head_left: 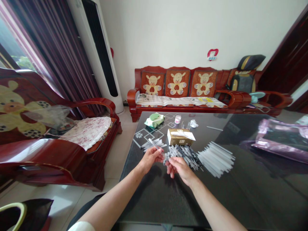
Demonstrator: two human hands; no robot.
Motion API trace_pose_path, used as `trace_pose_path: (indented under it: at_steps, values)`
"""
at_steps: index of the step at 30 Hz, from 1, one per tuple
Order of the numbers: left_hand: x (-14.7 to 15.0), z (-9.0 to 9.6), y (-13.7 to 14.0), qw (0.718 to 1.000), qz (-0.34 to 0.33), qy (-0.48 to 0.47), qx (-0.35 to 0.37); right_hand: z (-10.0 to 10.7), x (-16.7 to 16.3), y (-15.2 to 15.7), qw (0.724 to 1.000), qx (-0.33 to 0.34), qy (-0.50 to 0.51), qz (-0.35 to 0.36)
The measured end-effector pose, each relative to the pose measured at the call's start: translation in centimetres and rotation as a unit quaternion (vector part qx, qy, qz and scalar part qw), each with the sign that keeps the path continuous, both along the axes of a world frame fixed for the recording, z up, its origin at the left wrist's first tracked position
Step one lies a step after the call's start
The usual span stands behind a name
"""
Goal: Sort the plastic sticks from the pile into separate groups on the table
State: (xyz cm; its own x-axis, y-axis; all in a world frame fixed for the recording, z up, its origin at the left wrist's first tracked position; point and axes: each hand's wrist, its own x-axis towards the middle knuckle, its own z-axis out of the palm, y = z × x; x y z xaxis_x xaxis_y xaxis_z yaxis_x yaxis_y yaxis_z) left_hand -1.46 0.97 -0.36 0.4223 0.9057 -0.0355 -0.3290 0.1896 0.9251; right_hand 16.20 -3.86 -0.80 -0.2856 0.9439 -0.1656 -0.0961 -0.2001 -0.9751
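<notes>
My left hand (pixel 152 158) is closed on a slim whitish pen-like tube (pixel 153 143), tilted with its far end up and to the left. Close beside it, my right hand (pixel 179 168) pinches near the tube's lower end; what sits between those fingertips is too small to make out. Just beyond the left hand lies a small pile of whitish sticks (pixel 161 144). Behind the right hand spreads a heap of thin black and clear pieces (pixel 189 155). To its right, long translucent tubes (pixel 216 160) lie roughly side by side on the dark table (pixel 154 199).
A tissue box (pixel 176 140) stands behind the heap. Farther back are a green wipes pack (pixel 154 121), a small white jar (pixel 177 119), crumpled tissue (pixel 193 124) and a single stick (pixel 214 128). A purple plastic bag (pixel 262 141) lies at right. Wooden armchair (pixel 79 160) at left.
</notes>
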Motion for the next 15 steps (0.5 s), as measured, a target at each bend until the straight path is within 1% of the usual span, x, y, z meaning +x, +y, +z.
trace_pose_path:
  at_steps: [8,13,15]
  values:
    - [-0.25,0.2,0.18,0.999,0.038,0.03,0.007,0.05,0.07,0.03,1.0,0.003,0.001,0.002]
    - [-0.11,0.18,0.1,0.998,0.05,0.037,0.005,-0.22,0.21,0.21,1.0,0.013,-0.005,-0.01]
    - [-0.03,0.13,0.06,0.998,0.052,0.038,0.004,-0.24,0.27,0.26,0.999,0.018,-0.014,-0.027]
